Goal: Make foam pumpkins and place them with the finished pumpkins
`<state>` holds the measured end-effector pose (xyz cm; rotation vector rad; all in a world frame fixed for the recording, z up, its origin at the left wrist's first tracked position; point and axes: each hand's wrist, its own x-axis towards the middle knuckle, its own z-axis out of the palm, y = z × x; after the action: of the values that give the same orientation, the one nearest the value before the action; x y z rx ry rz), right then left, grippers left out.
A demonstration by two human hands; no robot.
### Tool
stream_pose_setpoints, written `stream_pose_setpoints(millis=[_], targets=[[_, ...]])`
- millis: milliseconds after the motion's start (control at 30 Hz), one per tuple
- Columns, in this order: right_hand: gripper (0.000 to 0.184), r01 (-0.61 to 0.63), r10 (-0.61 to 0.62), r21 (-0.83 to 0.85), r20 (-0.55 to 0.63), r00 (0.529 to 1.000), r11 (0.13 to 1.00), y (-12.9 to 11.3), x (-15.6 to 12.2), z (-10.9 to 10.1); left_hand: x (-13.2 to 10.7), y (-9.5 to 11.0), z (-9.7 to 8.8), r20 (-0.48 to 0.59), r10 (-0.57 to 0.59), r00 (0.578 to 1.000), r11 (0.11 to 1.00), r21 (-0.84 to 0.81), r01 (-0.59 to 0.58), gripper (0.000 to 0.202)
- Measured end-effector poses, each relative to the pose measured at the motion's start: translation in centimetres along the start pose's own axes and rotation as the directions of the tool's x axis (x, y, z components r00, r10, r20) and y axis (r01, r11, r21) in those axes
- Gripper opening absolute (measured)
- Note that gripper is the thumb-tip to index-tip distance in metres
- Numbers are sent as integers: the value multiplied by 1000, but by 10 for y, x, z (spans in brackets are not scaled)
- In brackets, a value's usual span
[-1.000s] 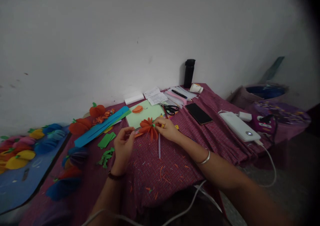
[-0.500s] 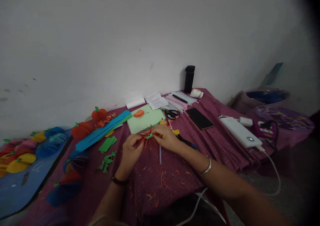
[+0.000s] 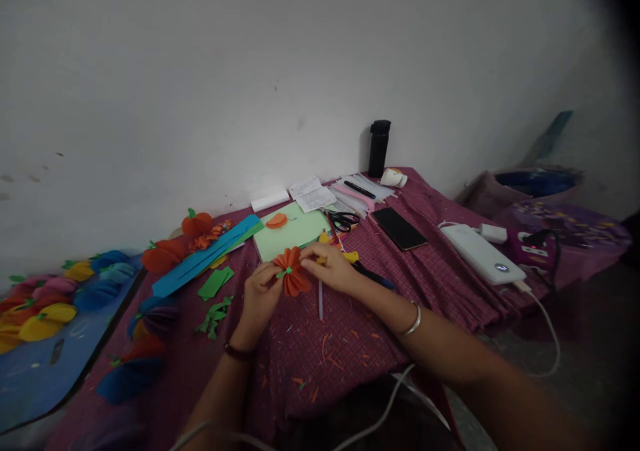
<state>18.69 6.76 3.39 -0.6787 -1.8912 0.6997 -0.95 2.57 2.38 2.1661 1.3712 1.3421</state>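
So the orange paper pumpkin was edge-on half a second ago, all thin spokes, and now it's swung round so the pleated face shows, held just over the worktop in front of the light green sheet. The left hand pinches at the little green stem and the right hand pinches the opposite edge, so each grip is closed on it. My read is that the folds are holding and it's getting turned for a look.
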Motion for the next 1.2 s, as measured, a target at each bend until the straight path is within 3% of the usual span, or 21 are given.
stream_pose_setpoints(millis=[167, 333, 533, 600, 733, 833, 967, 1200], targets=[[15, -61, 71, 69, -152, 986, 996, 1, 5, -12, 2, 0, -10, 16, 133, 991, 986, 102, -134, 13], [12, -7, 12, 40, -125, 992, 999, 10, 7, -10, 3, -1, -9, 38, 182, 982, 974, 131, -186, 15], [12, 106, -100, 42, -124, 987, 994, 5, 6, -12, 1, 1, -7, 43, 52, 998, 999, 5, -53, 11], [26, 134, -132, 49, -44, 990, 990, -1, 4, -13, 1, 2, -7, 30, -22, 999, 998, -65, 24, 12], [72, 118, -112, -29, 165, 980, 993, -11, -1, -14, 1, 2, -6, 0, -155, 988, 959, -240, 151, 11], [86, 108, -85, -89, 225, 971, 990, -11, -2, -13, 1, 1, -6, 0, -231, 973, 916, -336, 217, 7], [85, 74, -50, -96, 232, 971, 993, -5, -1, -12, 2, 2, -8, 5, -276, 961, 887, -384, 256, 9], [64, 116, -110, -32, 164, 980, 993, 5, 0, -12, 5, 4, -11, -43, -257, 965, 903, -367, 224, 7]])
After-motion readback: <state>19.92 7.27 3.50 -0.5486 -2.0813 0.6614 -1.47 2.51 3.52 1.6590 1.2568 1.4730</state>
